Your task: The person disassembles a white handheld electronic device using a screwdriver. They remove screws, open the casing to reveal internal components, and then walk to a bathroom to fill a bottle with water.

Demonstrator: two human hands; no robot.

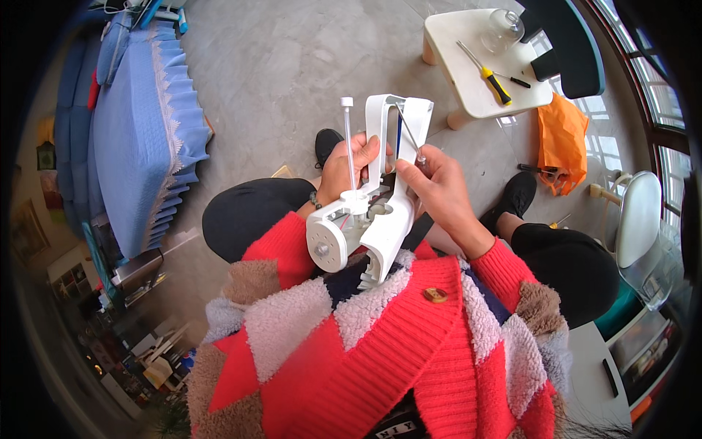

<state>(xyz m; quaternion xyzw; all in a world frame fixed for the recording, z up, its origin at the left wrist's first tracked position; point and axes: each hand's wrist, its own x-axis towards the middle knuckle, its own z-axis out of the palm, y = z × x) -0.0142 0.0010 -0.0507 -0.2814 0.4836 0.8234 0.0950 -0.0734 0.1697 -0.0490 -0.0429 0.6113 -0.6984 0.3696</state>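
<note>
A white plastic appliance housing (395, 219) is held above my lap, its open loop-shaped frame pointing away from me. It has a round perforated disc (326, 244) at its near left and toothed edges near my jacket. From its left part rises a thin clear tube (349, 146) with a white cap. My left hand (342, 172) is closed on the frame's left side, thumb pressed against it. My right hand (442, 186) is closed at the frame's right side. A thin metal rod (411, 130) slants across the frame to its fingertips; whether they pinch it is unclear.
Ahead on the right, a cream stool (468, 36) bears a yellow-black screwdriver (497, 86), a small black-handled tool (519, 82) and a clear dome (502, 31). Beside it are a dark chair (585, 58) and an orange bag (561, 143). A blue-covered bed (131, 139) stands left.
</note>
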